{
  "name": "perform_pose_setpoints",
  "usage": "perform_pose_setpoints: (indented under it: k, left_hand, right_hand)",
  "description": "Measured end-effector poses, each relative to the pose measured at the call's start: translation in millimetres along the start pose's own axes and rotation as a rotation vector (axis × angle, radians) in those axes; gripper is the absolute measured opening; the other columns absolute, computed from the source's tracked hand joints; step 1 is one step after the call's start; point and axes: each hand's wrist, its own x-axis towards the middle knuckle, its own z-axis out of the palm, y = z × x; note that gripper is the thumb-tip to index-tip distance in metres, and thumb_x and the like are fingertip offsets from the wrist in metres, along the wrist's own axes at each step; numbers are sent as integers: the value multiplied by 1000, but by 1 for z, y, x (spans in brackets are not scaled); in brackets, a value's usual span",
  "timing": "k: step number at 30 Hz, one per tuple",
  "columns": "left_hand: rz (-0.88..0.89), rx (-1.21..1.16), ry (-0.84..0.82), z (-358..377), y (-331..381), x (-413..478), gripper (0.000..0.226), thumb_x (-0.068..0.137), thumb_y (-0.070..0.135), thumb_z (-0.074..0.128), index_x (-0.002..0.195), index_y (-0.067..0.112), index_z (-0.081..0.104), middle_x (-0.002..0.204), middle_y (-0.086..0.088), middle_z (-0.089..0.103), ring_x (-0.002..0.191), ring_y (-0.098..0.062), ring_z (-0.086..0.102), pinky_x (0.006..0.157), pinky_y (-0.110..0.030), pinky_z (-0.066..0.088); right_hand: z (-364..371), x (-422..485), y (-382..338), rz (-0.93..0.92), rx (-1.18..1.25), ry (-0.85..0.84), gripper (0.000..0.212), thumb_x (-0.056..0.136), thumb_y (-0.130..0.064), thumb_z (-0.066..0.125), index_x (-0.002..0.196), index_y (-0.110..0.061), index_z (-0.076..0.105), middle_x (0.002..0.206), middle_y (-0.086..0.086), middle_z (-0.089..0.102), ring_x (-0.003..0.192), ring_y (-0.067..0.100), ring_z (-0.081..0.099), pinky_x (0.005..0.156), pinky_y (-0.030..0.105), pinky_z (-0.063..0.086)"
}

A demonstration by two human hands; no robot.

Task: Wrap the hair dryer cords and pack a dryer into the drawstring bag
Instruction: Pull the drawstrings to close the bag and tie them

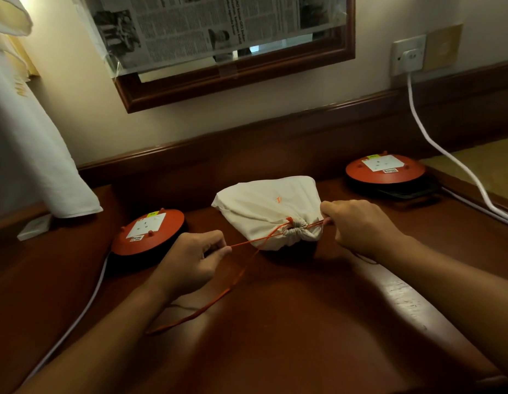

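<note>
my left hand [190,258] pinched orange drawstring [247,244], pulled left | my right hand [358,226] pinched the other cord end beside the mouth | drawstring bag [264,206] mid-desk [275,322], mouth cinched nearly closed | soft cloth, bulky, probably light; grip cords or gathered neck

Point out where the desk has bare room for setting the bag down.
Bare wood lies near the front edge, between the forearms, crossed only by the orange drawstring. A smaller patch sits behind the bag, between the left reel and the right reel. Crowded: the bag's mouth, where the left hand and right hand pull.
</note>
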Motion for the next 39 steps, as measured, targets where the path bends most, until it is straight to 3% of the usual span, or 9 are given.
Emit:
perform_pose_setpoints:
  k: [12,15,18,24,27,29,33,36,39]
  left_hand:
    - [-57,-58,-9,-4,-7,-7,18,95,22,70,77,22,68,67,1,66,62,-19,64,57,-45,53]
    - [-100,-87,-22,-4,-12,-9,16,94,23,70,79,24,69,70,2,68,66,-19,66,61,-48,55]
    - [-133,-128,-61,1,-14,-17,12,94,24,71,83,27,73,75,5,72,71,-16,69,66,-47,58]
    - [-227,-189,-267,-8,-18,-17,19,87,35,76,106,38,76,102,18,75,95,-5,69,84,-32,58]
    - [-307,-542,-226,-9,-14,-7,36,81,34,72,117,36,75,116,7,74,112,-9,68,95,-33,54]
    - [-356,-780,-102,1,-16,8,40,82,37,71,122,31,73,123,0,72,118,-16,66,97,-38,54]
    - [-644,-653,222,33,-25,55,41,96,43,63,135,31,58,132,-1,61,111,-18,63,95,-43,57]
    - [-832,-796,208,54,-34,88,69,94,50,62,151,22,36,137,-1,55,114,-22,61,97,-44,55]
    - [-926,-864,170,63,-38,113,60,97,52,58,143,18,40,129,3,58,102,-17,63,82,-36,56]
  right_hand:
    - [4,0,6,55,74,-13,27,82,-5,61,80,-27,45,69,-10,49,59,16,44,47,25,24]
    - [4,-3,6,71,122,-27,22,86,-10,62,78,-25,49,67,-7,54,61,19,49,48,31,35]
    - [2,-3,0,44,192,-46,8,91,-24,61,84,-23,57,77,-1,64,71,21,56,60,40,50]
    - [-14,2,-3,-33,438,-194,12,93,-33,65,96,-27,74,102,-15,69,97,8,56,85,33,49]
    - [-17,17,-2,113,620,-128,18,95,-34,60,98,-26,76,104,-13,71,97,9,64,89,38,52]
    - [-10,32,-7,211,591,-83,22,96,-37,58,107,-25,73,109,-10,70,102,13,63,91,37,50]
    - [12,67,-14,387,500,-124,54,99,-44,51,141,-10,51,147,8,49,134,24,46,107,35,36]
    - [31,94,-11,521,536,-224,71,99,-52,45,153,-8,29,159,14,30,141,31,36,110,40,34]
    - [50,112,-6,596,530,-285,79,99,-55,43,157,-10,14,163,15,17,144,37,30,112,43,32]
